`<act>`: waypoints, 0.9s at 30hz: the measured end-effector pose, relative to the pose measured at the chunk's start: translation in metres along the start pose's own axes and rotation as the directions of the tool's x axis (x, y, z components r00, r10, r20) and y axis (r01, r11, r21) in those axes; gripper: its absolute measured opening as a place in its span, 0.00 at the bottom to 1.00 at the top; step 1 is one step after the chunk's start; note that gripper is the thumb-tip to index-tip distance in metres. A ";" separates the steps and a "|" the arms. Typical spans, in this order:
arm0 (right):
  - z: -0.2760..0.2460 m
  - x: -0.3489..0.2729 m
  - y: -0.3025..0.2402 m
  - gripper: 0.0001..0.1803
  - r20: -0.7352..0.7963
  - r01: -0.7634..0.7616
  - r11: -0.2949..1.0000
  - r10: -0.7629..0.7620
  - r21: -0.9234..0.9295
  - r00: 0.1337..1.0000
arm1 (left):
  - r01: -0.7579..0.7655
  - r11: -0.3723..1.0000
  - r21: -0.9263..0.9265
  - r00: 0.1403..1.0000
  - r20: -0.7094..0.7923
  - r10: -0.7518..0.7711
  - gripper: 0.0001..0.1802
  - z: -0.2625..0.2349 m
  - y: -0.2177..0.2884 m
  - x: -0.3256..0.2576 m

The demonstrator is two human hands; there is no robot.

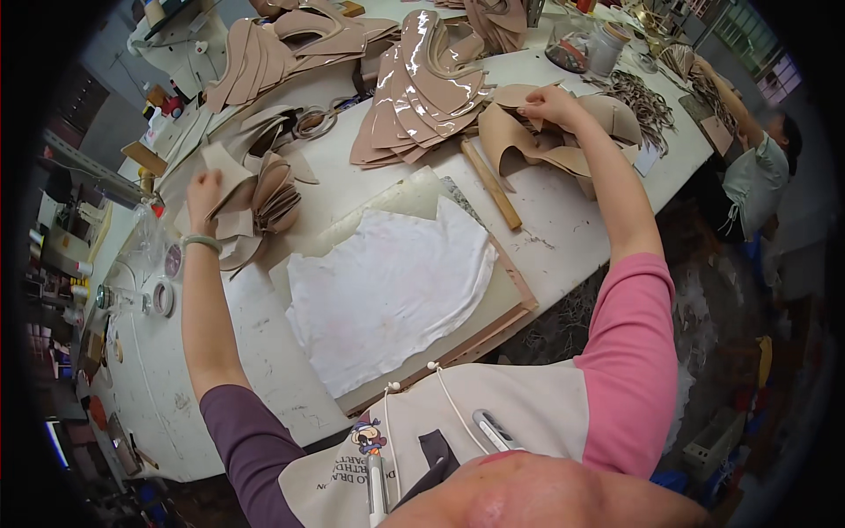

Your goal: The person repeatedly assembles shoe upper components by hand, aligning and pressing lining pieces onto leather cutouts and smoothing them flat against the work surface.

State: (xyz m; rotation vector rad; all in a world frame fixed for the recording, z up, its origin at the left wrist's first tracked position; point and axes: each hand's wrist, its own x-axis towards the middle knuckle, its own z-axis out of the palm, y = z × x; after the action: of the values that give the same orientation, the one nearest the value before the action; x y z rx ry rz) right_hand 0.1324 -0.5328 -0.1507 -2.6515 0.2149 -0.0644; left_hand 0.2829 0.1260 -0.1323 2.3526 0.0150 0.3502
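White worktable (563,220), cluttered w/ tan leather cut pieces; landmark = white cloth (387,290) on a board right in front of you. Your left hand (204,189), up-left of the cloth, is closed in a fist on the fanned stack of tan pieces (264,198). Your right hand (550,104), up-right of the cloth, pinches the edge of a curved tan piece (528,145). Glossy beige pile (422,88) sits behind the cloth. Clear jar (572,44) & white tub (607,44) far right-back; tape rolls (163,297) left of the cloth.
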 end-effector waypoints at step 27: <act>0.002 -0.088 -0.070 0.19 -0.269 0.210 0.447 0.071 0.870 0.961 | 0.530 0.786 -0.319 0.647 0.751 -0.132 0.26 -0.044 0.082 -0.410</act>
State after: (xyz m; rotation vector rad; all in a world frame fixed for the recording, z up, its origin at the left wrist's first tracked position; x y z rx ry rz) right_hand 0.0559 -0.4570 -0.1205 -1.5355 0.1008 -0.4473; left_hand -0.1304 0.0505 -0.1465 1.7359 0.0109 -0.6842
